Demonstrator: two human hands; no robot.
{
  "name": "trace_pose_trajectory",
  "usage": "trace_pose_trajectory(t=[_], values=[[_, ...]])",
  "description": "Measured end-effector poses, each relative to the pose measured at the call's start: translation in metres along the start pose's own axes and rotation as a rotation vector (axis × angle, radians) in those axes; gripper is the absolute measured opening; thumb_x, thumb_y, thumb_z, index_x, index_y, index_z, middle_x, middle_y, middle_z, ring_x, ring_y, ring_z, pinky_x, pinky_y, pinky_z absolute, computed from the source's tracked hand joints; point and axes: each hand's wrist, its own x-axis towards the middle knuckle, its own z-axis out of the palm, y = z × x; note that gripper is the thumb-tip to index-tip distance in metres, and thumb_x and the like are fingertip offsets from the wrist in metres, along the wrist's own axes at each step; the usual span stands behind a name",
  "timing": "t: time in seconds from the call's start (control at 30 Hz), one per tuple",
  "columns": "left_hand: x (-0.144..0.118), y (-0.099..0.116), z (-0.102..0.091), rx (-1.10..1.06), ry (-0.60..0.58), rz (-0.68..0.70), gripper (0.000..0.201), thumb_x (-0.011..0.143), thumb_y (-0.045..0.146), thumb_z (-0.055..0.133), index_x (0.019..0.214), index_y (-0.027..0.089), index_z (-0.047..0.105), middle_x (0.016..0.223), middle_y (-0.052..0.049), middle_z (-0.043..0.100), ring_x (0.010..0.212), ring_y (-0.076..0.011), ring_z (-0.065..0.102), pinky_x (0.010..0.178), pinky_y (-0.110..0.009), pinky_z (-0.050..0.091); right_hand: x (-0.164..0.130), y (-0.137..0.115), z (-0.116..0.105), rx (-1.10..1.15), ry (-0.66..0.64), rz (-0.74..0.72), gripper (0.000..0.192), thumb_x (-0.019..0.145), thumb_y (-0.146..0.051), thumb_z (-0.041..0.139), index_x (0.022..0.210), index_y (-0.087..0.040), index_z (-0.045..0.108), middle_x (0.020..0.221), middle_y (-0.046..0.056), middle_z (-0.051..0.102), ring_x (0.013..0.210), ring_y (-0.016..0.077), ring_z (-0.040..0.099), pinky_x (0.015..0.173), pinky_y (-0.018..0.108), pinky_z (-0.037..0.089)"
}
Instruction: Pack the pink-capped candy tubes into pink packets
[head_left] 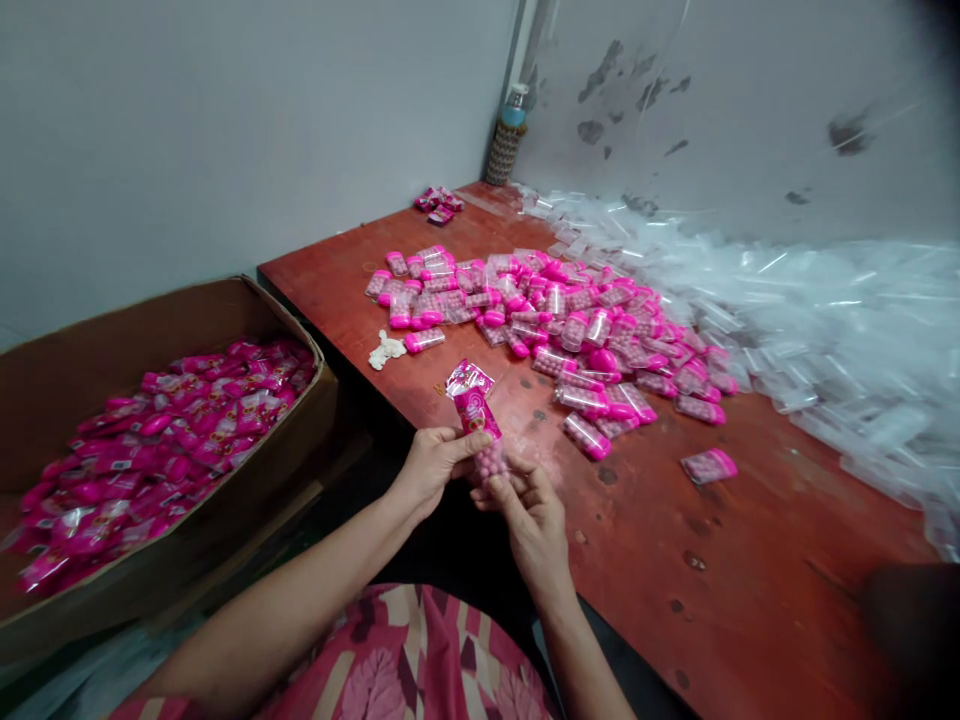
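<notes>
Left hand (pixel 433 462) closed around a small pink sachet (pixel 475 410), thumb and fingers pinching its side, just above the near edge of the worktop (pixel 750 560). Right hand (pixel 529 510) curled beside it, fingertips touching the lower end of the same sachet, both hands meeting on it. Sachet upright, slightly tilted: clear plastic at the bottom showing small round pink balls, printed pink label over the middle, crinkled open top flaring upward. Forearms bare, over a lap in pink patterned cloth (pixel 420 660).

Farther out on the red-brown worktop, one pink-capped little bottle (pixel 709 466) lying alone, well apart from the hands. Beyond it, a broad heap of little bottles (pixel 570 320), clear bodies filled with pink balls, pink caps, lying on their sides in every direction. Near the heap's left edge, a small white crumpled scrap (pixel 386 350) beside a single bottle. To the right, a big drift of clear plastic bags (pixel 825 320) spread along the wall. At the far corner, a few pink packets (pixel 439 204) and a tall bottle with a blue cap (pixel 508 140) standing upright against the wall.

Off the left side of the worktop, lower down, an open cardboard box (pixel 90 340) holding many finished pink sachets (pixel 157 450) piled loosely.
</notes>
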Motion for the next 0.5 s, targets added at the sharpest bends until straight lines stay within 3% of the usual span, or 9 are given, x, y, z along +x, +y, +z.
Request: trace_pose_trajectory(t=[0.1,0.27,0.43,0.5], values=[[-0.003,-0.002,0.002,-0.009,0.004,0.005,0.022,0.059,0.026,0.072,0.064,0.007,0.063,0.059,-0.004,0.061,0.055,-0.012,0.057,0.059,-0.026,0.047,-0.001,0.002,0.0,-0.012,0.063,-0.015,0.028,0.074,-0.025,0.063,0.099,-0.017,0.052,0.079,0.002,0.065,0.062,0.0133,0.062,0.059,0.027,0.052],[-0.01,-0.001,0.001,-0.045,-0.077,0.0,0.024,0.066,0.03,0.067,0.062,0.007,0.061,0.059,-0.005,0.06,0.049,-0.0097,0.054,0.052,-0.024,0.044,0.0,0.004,-0.001,0.225,-0.019,0.133,0.021,0.075,-0.027,0.062,0.091,-0.016,0.053,0.07,0.002,0.065,0.051,0.0109,0.06,0.046,0.021,0.049],[-0.012,-0.002,0.001,-0.106,-0.046,-0.022,0.023,0.062,0.028,0.07,0.064,0.007,0.062,0.062,-0.005,0.061,0.057,-0.0118,0.058,0.06,-0.025,0.047,-0.007,0.003,0.003,-0.027,0.102,-0.028,0.025,0.073,-0.025,0.065,0.095,-0.017,0.054,0.076,0.001,0.066,0.061,0.0126,0.063,0.06,0.025,0.052],[-0.014,-0.005,0.002,-0.097,-0.039,-0.033,0.022,0.061,0.027,0.071,0.065,0.007,0.063,0.061,-0.005,0.061,0.055,-0.0113,0.057,0.057,-0.024,0.046,-0.008,0.004,0.004,-0.003,0.098,-0.024,0.025,0.073,-0.025,0.065,0.094,-0.017,0.055,0.076,0.001,0.066,0.06,0.0122,0.063,0.058,0.025,0.052]])
